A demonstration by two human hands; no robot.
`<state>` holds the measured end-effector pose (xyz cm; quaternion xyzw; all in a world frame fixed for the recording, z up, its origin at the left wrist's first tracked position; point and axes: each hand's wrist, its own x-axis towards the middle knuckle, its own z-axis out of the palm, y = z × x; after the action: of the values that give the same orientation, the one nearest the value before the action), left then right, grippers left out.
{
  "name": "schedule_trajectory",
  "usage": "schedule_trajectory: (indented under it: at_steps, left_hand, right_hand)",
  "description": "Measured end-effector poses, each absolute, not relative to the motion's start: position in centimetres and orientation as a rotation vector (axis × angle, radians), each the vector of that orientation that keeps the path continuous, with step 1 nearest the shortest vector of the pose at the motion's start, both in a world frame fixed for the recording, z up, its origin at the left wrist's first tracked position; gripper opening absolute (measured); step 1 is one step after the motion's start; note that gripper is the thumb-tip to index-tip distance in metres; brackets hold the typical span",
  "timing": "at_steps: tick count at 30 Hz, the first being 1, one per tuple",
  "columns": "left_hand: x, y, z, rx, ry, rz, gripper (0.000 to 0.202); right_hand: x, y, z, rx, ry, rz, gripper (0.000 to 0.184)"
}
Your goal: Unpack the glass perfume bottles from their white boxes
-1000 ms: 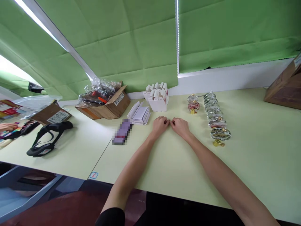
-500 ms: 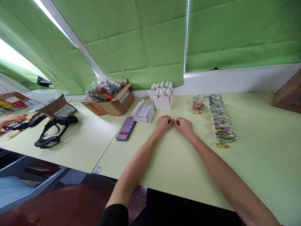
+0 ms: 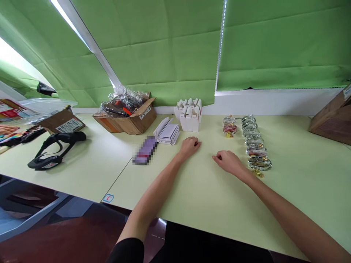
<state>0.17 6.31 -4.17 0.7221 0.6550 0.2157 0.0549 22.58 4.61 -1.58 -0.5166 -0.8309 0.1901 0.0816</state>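
Observation:
My left hand (image 3: pixel 189 145) rests on the pale green table (image 3: pixel 208 190) with its fingers curled under, nothing visible in it. It lies just in front of a stack of flat white cards (image 3: pixel 167 132) and a cluster of folded white boxes (image 3: pixel 189 114). My right hand (image 3: pixel 228 161) rests on the table too, fingers curled loosely, a hand's width from the left one. It is close to a row of clear glass ornaments with gold bases (image 3: pixel 253 146). One more glass ornament with red inside (image 3: pixel 229 128) stands apart.
An open cardboard box of plastic-wrapped items (image 3: pixel 128 115) stands at the back left. A blurred purple object (image 3: pixel 144 150) lies beside the cards. A black strap device (image 3: pixel 55 149) and a flat carton (image 3: pixel 61 122) lie farther left. Another person's hand (image 3: pixel 7 129) shows at the left edge. A brown box (image 3: pixel 333 117) stands right.
My two hands were touching fingertip to fingertip; now they have parted, and the right hand has slid right and nearer me, toward the row of ornaments. The view shifted slightly.

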Motion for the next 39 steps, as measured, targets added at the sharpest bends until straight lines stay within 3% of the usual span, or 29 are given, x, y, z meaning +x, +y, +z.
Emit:
schedule_trajectory:
  at_steps: [6, 11, 17, 22, 30, 39]
  left_hand:
    - [0.3, 6.1, -4.2, 2.164, 1.975, 0.708, 0.025]
    - [0.2, 6.4, -3.7, 2.069, 1.985, 0.810, 0.010]
    - [-1.1, 8.8, -1.0, 1.734, 1.886, 1.341, 0.056]
    - [-1.3, 10.7, 1.9, 1.759, 1.848, 1.254, 0.073]
    - [-0.7, 11.7, 2.7, 1.851, 2.072, 1.167, 0.030]
    - [-0.6, 10.7, 3.1, 1.894, 2.098, 1.185, 0.018]
  right_hand:
    - [24.5, 3.0, -2.4, -1.503, -2.468, 0.548, 0.034]
    - [24.2, 2.1, -3.2, -1.441, -2.495, 0.380, 0.031]
    - [24.6, 2.0, -3.0, -1.353, -2.538, 0.369, 0.031]
    - [24.6, 1.9, -2.9, -1.366, -2.551, 0.363, 0.030]
    - [24.5, 1.9, -3.1, -1.361, -2.553, 0.342, 0.030]
    - [24.5, 1.9, -3.2, -1.364, -2.559, 0.356, 0.031]
